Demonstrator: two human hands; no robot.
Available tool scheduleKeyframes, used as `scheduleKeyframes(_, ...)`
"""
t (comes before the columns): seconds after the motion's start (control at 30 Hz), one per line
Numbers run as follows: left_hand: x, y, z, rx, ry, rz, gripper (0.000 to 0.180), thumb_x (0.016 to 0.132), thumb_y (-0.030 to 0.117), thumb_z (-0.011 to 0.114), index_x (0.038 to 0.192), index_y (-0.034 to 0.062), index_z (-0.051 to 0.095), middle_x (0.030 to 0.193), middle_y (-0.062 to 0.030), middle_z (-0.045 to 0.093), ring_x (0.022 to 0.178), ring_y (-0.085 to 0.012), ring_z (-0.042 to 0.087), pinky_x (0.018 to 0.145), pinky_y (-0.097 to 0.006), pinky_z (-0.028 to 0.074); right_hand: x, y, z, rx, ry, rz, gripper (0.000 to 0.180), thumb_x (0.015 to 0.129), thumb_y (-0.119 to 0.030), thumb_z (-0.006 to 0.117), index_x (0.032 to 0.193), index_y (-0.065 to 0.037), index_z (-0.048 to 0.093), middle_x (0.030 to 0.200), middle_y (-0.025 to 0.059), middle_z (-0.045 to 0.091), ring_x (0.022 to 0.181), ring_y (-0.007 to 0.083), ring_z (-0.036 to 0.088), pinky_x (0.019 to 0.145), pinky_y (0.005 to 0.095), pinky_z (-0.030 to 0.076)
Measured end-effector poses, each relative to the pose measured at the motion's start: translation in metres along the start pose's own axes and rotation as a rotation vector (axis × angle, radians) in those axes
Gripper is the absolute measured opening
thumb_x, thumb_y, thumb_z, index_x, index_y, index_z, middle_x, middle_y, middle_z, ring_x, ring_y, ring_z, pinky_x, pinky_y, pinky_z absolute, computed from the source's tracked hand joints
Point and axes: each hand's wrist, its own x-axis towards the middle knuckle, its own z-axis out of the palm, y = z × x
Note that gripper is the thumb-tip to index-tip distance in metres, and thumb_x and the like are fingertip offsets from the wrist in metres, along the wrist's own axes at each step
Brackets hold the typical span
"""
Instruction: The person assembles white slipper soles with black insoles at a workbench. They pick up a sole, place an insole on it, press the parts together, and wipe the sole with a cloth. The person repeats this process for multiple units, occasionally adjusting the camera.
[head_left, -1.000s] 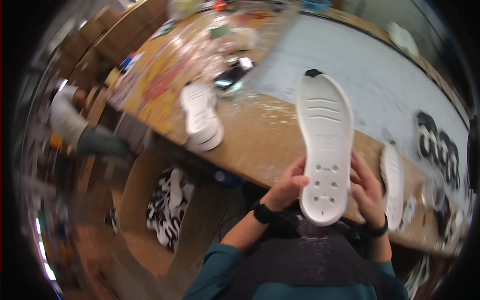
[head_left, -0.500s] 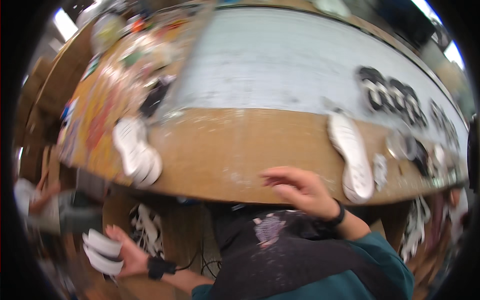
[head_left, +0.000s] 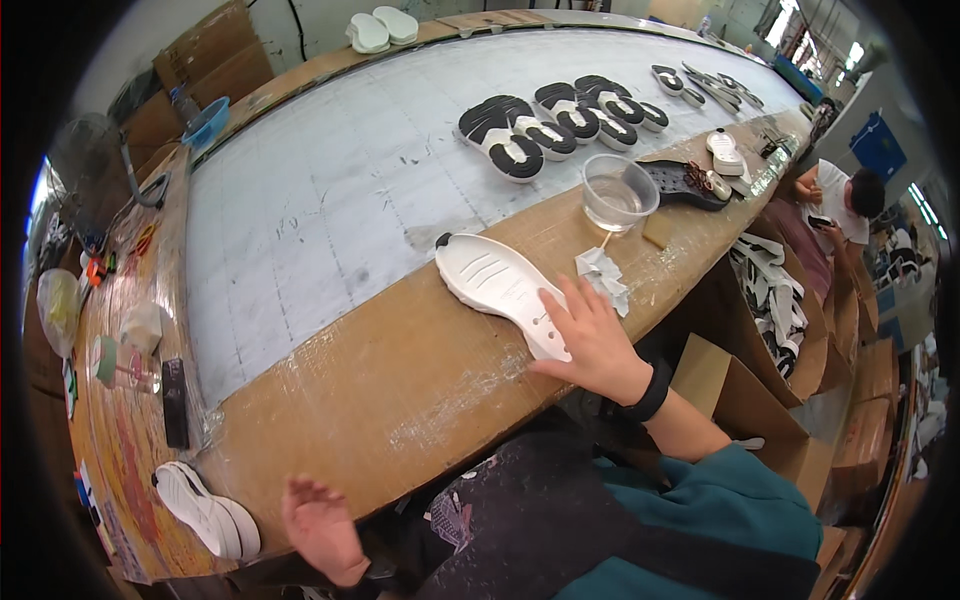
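Fig.: I see the white sole (head_left: 498, 287) flat on the desk (head_left: 400, 370), long axis running up-left from its heel under my right hand (head_left: 590, 340), fingers spread & pressing; left hand (head_left: 318, 520) open, empty, well apart.

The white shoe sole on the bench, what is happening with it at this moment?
A person at a long brown workbench rests the right hand on the near end of a white shoe sole, which lies flat on the bench. The left hand is open and empty at the bench's near edge, close to a stack of white soles. A clear plastic cup and crumpled paper lie beside the sole. Black-and-white soles lie in a row on the grey surface beyond.
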Motion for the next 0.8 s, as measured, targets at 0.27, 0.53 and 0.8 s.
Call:
scheduleKeyframes(0.27, 0.03, -0.087, 0.081, 0.332, -0.162, -0.372, 0.042, 0.086, 0.03, 0.049, 0.12, 0.0056, 0.041, 0.12, -0.0114, 0.047, 0.11, -0.0206, 0.044, 0.089, -0.036, 0.039, -0.008, 0.011, 0.006, 0.862, -0.17, 0.117, 0.085, 0.065, -0.031, 0.07, 0.13, 0.003, 0.026, 0.131, 0.0213, 0.029, 0.12, 0.0301, 0.032, 0.099, 0.0342, 0.027)
scheduleKeyframes(0.53, 0.038, -0.108, 0.081, -0.03, -0.302, -0.311, 0.081, 0.074, 0.05, 0.059, 0.134, 0.0077, 0.024, 0.073, 0.002, 0.041, 0.069, -0.0117, 0.04, 0.07, -0.03, 0.037, 0.003, 0.003, 0.007, 1.438, -0.461, 0.322, 0.051, 0.074, -0.029, 0.066, 0.115, -0.002, 0.051, 0.117, 0.0139, 0.051, 0.11, 0.0185, 0.046, 0.083, 0.0295, 0.041)
scheduleKeyframes(0.8, 0.031, -0.104, 0.058, 0.08, -0.209, -0.343, 0.068, 0.079, 0.047, 0.055, 0.129, 0.0067, 0.034, 0.066, 0.0041, 0.035, 0.06, -0.0082, 0.033, 0.057, -0.024, 0.032, 0.032, 0.121, 0.048, -0.016, 0.295, 0.469, 0.019, 0.072, -0.023, 0.062, 0.079, -0.006, 0.062, 0.082, 0.0087, 0.058, 0.078, 0.0269, 0.054, 0.066, 0.037, 0.046)
